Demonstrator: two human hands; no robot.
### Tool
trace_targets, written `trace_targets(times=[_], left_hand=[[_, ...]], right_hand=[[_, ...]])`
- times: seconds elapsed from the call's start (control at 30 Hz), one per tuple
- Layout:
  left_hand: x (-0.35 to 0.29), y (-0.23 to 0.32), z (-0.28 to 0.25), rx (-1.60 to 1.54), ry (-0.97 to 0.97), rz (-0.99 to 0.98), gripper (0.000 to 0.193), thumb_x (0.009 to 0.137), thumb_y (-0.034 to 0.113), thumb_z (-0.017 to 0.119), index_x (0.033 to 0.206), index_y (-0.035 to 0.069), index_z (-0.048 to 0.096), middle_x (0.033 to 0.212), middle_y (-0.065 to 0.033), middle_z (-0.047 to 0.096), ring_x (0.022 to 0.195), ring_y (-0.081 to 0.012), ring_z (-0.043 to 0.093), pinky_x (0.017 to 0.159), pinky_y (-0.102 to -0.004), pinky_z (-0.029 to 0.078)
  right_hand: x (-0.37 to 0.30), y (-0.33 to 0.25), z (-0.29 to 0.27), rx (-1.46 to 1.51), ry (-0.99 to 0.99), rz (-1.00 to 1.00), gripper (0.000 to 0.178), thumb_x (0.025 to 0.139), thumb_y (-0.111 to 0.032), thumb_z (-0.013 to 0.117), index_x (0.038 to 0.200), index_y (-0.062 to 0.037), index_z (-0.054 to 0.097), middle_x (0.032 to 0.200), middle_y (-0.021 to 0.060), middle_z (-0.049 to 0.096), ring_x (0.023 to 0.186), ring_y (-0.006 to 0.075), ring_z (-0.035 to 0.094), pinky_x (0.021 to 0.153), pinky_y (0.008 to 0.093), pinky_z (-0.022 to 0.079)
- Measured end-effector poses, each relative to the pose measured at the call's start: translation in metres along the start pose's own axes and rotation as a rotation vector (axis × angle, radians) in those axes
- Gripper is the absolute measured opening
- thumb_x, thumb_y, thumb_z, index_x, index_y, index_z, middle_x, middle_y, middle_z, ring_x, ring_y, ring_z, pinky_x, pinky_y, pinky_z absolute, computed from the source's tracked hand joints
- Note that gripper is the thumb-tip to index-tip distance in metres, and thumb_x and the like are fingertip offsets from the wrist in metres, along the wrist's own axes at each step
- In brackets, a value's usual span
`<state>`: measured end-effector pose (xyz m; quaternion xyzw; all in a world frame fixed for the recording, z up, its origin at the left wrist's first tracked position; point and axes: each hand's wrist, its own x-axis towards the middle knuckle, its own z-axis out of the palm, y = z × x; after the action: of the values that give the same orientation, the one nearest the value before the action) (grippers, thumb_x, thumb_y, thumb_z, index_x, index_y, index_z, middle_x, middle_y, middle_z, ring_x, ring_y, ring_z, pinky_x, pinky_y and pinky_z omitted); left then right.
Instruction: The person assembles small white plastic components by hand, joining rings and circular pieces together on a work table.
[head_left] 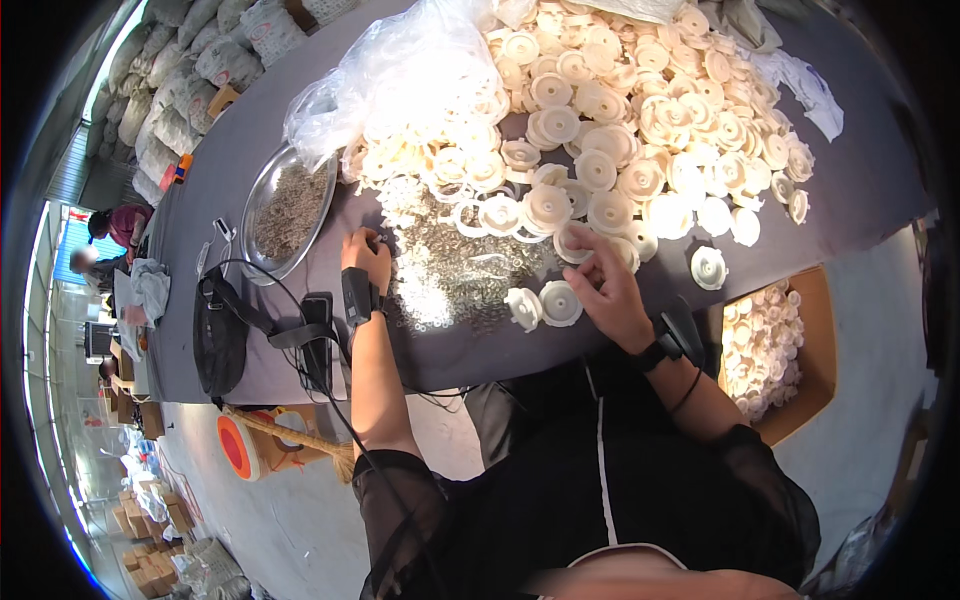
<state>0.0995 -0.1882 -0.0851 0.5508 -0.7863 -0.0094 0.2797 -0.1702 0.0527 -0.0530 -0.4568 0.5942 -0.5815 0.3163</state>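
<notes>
My left hand [368,258] is at the left edge of a spread of small shiny parts [445,275]. Its fingers are curled together, and anything between them is too small to make out. My right hand [608,290] has its fingers at a cream round plastic part [572,243] at the near edge of a large heap of similar parts [640,130]; they appear to pinch it. Two loose cream discs, one a flanged cap [560,303], lie just left of the right hand. Thin cream rings [468,217] lie between the heap and the small parts.
An oval metal tray [328,215] of small brownish parts stands at left. A clear plastic bag [410,70] lies behind. Near the left forearm are a black pouch [218,335], a phone-like device [317,345] and cables. A cardboard box [820,350] of cream parts stands below right.
</notes>
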Motion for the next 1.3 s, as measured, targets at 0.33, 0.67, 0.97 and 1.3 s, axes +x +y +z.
trace_targets(times=[0.33,0.67,0.97,1.3], left_hand=[[-0.056,0.142,-0.051,-1.206,-0.326,-0.066,0.015,0.078,-0.006,0.058,0.088,0.005,0.061,0.095,-0.0037,0.062,0.087,-0.0094,0.055,0.077,-0.0231,0.043],[-0.046,0.206,-0.039,-0.944,-0.453,0.363,0.032,0.073,0.000,0.060,0.105,0.001,0.059,0.103,-0.0130,0.060,0.101,-0.0272,0.055,0.088,-0.0338,0.041],[0.046,0.188,0.039,-0.399,-0.342,0.537,0.032,0.079,0.011,0.058,0.108,-0.002,0.055,0.108,-0.0223,0.056,0.101,-0.0365,0.052,0.091,-0.0387,0.040],[-0.035,0.201,-0.028,-0.561,-0.477,0.397,0.007,0.069,0.007,0.068,0.074,0.004,0.063,0.074,-0.0077,0.061,0.068,-0.0246,0.058,0.064,-0.0310,0.046]], right_hand=[[0.001,-0.016,0.009,0.500,-0.218,0.168,0.026,0.088,-0.009,0.052,0.112,0.0008,0.055,0.093,0.0061,0.063,0.075,0.0077,0.059,0.063,0.0199,0.047],[0.002,-0.004,-0.013,0.823,-0.058,0.333,0.023,0.087,-0.012,0.056,0.106,0.0002,0.057,0.084,0.0067,0.062,0.072,0.0119,0.060,0.066,0.0236,0.049],[-0.003,-0.003,-0.025,0.791,0.009,0.313,0.020,0.088,-0.012,0.054,0.104,-0.0002,0.057,0.080,0.0053,0.060,0.068,0.0116,0.057,0.063,0.0241,0.046],[-0.001,0.010,-0.031,0.807,0.036,0.288,0.017,0.088,-0.010,0.052,0.102,-0.0002,0.056,0.080,0.0063,0.060,0.069,0.0125,0.057,0.064,0.0251,0.046]])
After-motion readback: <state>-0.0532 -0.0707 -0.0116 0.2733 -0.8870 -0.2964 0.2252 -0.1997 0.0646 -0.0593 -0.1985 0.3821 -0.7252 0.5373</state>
